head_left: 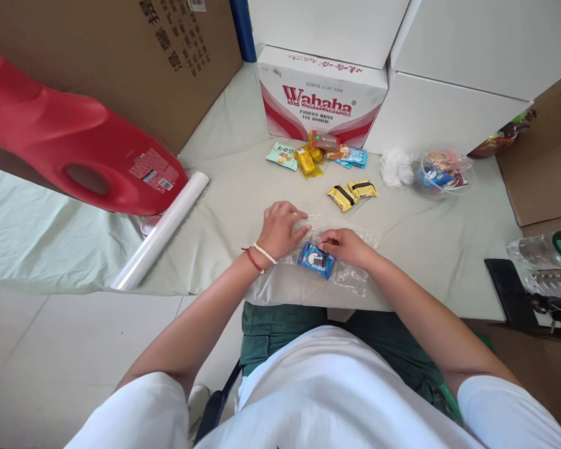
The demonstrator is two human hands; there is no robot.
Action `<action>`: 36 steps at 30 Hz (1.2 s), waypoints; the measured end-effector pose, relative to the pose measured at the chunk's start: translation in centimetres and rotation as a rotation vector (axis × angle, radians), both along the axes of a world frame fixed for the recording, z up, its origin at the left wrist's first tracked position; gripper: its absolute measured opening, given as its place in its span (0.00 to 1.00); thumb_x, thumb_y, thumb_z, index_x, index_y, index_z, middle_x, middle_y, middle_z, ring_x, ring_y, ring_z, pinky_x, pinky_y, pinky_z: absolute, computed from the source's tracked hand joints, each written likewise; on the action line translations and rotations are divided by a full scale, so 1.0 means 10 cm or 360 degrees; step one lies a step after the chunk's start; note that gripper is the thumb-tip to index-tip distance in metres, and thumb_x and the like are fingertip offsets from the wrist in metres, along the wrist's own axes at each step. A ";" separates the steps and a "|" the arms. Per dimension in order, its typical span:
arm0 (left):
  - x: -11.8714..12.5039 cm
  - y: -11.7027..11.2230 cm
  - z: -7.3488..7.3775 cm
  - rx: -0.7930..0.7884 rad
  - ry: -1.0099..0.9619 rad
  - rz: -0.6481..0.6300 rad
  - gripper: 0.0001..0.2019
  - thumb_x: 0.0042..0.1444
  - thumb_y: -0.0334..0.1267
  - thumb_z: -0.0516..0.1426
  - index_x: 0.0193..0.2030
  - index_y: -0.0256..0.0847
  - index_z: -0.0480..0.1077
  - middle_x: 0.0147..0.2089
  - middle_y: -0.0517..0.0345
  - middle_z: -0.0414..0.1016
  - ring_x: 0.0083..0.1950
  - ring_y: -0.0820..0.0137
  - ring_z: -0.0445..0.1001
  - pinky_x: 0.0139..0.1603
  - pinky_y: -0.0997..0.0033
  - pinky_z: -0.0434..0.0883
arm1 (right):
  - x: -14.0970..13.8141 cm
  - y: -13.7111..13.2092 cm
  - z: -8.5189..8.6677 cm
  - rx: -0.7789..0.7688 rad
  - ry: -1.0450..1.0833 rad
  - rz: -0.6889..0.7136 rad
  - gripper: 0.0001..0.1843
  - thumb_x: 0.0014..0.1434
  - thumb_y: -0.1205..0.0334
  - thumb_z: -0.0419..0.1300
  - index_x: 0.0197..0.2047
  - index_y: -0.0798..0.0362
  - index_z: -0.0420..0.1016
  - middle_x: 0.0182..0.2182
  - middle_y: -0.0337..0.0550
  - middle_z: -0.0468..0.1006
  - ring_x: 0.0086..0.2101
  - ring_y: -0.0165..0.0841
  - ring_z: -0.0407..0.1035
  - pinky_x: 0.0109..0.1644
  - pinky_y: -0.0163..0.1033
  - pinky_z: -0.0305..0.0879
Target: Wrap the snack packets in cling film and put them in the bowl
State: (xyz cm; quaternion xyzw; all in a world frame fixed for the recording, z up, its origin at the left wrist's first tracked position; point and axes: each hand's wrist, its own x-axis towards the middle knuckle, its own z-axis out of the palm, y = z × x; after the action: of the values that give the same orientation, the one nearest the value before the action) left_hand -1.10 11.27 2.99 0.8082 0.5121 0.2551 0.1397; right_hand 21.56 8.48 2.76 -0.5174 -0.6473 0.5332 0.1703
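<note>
A blue snack packet (316, 260) lies on a crumpled sheet of cling film (350, 275) near the table's front edge. My left hand (283, 229) rests on the film's left side, its fingers curved and its thumb and forefinger apart. At the packet's upper right edge, my right hand (346, 246) has thumb and fingers pinched together, seemingly on the film; the fingertips partly hide what they grip. Beyond my hands lie two yellow snack packets (342, 197) with dark stripes.
Farther back, a pile of wrapped snacks (309, 159) lies before a Wahaha carton (322, 100). Crumpled clear film (396, 167) sits beside a clear tub (445, 173) of snacks. At left are a white roll (161, 231) and a red jug (93, 149); plastic bottles (537, 254) lie at right.
</note>
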 end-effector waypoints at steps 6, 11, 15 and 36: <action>-0.12 -0.71 0.41 0.1022 -0.0250 0.0506 0.10 0.62 0.32 0.59 0.50 0.46 0.75 0.48 0.50 0.77 0.59 0.58 0.72 0.62 0.50 0.67 | -0.08 -0.04 -0.08 0.0181 -0.0332 -0.0102 0.09 0.63 0.61 0.56 0.35 0.52 0.76 0.24 0.36 0.72 0.28 0.31 0.64 0.34 0.35 0.55; 0.27 -1.24 0.24 0.0581 -0.0056 -0.0144 0.17 0.65 0.29 0.55 0.58 0.43 0.74 0.54 0.52 0.83 0.55 0.63 0.80 0.53 0.60 0.68 | -0.10 -0.10 -0.06 0.0274 -0.0377 -0.0078 0.08 0.64 0.62 0.57 0.35 0.52 0.76 0.27 0.37 0.76 0.29 0.30 0.66 0.34 0.34 0.56; 0.40 -1.15 -0.09 0.0337 0.0206 -0.0042 0.14 0.68 0.32 0.54 0.57 0.42 0.75 0.57 0.52 0.82 0.58 0.60 0.79 0.54 0.56 0.65 | 0.00 -0.09 -0.01 0.0316 -0.0477 -0.0039 0.08 0.65 0.61 0.57 0.36 0.52 0.77 0.28 0.38 0.78 0.30 0.32 0.68 0.36 0.35 0.58; 0.39 -1.12 -0.14 0.0302 0.0225 -0.0049 0.13 0.69 0.33 0.55 0.56 0.43 0.76 0.57 0.53 0.82 0.59 0.60 0.77 0.53 0.53 0.66 | 0.09 -0.24 0.35 0.0898 -0.0641 0.0150 0.13 0.68 0.64 0.53 0.47 0.52 0.78 0.41 0.45 0.73 0.36 0.33 0.69 0.41 0.36 0.65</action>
State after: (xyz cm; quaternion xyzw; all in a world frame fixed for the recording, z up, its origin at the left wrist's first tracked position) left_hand 2.85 0.12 1.58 0.8415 0.4818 0.2428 0.0301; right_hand 22.42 6.11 6.26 -0.5144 -0.8129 0.2279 0.1506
